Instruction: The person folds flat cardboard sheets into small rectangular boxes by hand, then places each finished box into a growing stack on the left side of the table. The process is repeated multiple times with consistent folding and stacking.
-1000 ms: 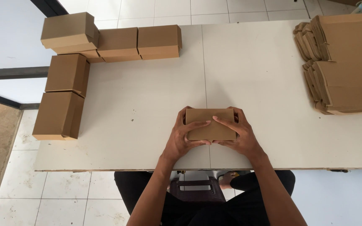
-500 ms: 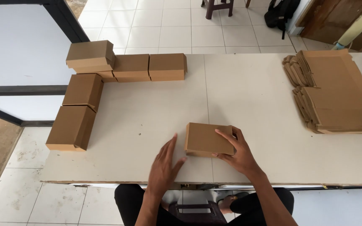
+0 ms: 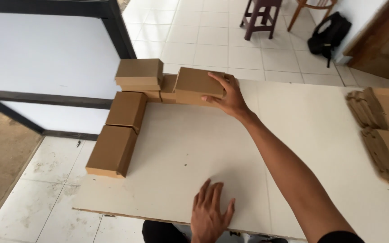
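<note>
The cardboard box [image 3: 197, 85] has travelled from the near table edge to the far left corner, carried by the right hand [image 3: 228, 96], which grips its right end, fingers on top. It sits atop the back row of boxes [image 3: 167, 88]. The left hand [image 3: 210, 216] lies flat, fingers spread, on the white table [image 3: 293, 135].

We see a small closed brown cardboard box [image 3: 197, 84], flat and rectangular, plain on its lid and sides. It sits level at the far edge of the white table, on top of the row of like boxes there, just beside the two-high stack at the corner, its long side facing us, gripped at its right end.
</note>
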